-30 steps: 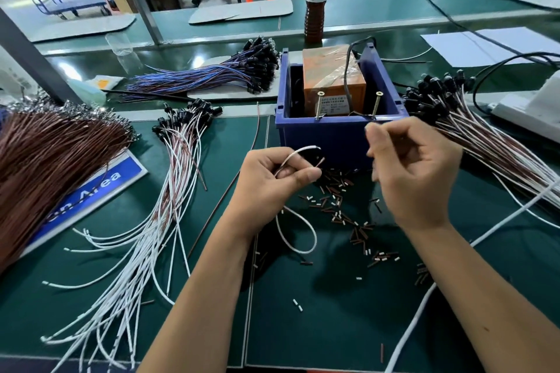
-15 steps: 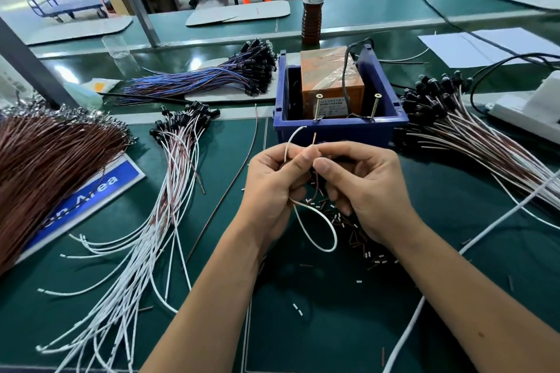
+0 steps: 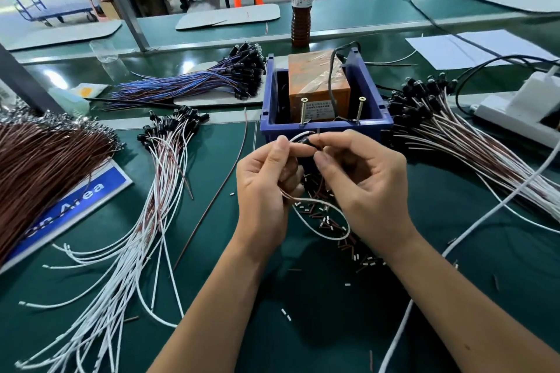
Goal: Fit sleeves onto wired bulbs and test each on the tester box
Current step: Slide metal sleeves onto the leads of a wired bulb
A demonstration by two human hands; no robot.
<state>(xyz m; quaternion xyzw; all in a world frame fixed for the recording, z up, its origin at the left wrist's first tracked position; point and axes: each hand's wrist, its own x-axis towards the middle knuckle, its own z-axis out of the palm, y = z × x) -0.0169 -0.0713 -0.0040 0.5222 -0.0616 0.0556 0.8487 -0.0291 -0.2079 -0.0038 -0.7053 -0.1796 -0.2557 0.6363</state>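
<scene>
1. The person's left hand (image 3: 266, 188) and right hand (image 3: 360, 188) were close together, just in front of the blue bin (image 3: 325, 127).
2. Both hands were pinched shut on one wired bulb (image 3: 304, 142). The left thumb and finger held its white wire, and the right fingertips (image 3: 321, 157) pinched at the small black bulb end.
3. The wire looped down under the hands and hung loose over the little sleeves (image 3: 327, 222) lying on the green mat (image 3: 333, 327).
4. The bulb looked very light. Its wire looked thin and floppy, so it would bend and slip away unless it was held close to the tip.
5. The sleeves looked tiny and easy to drop, so a fingertip pinch near the end looked best. I could not tell if a sleeve was on the wire yet.
6. There was one blue bin, with one orange tester box (image 3: 318, 85) inside it and two screws (image 3: 303, 109) sticking up at its front.
7. There was one bottle (image 3: 301, 6) behind the bin.
8. There were four wire bunches around the bin: a white one (image 3: 145, 191) to its left, a blue one (image 3: 194, 85) behind that, a brown one (image 3: 39, 166) far left, and another white one (image 3: 454, 142) to its right. The loose wires and sleeves were too many to count.
</scene>
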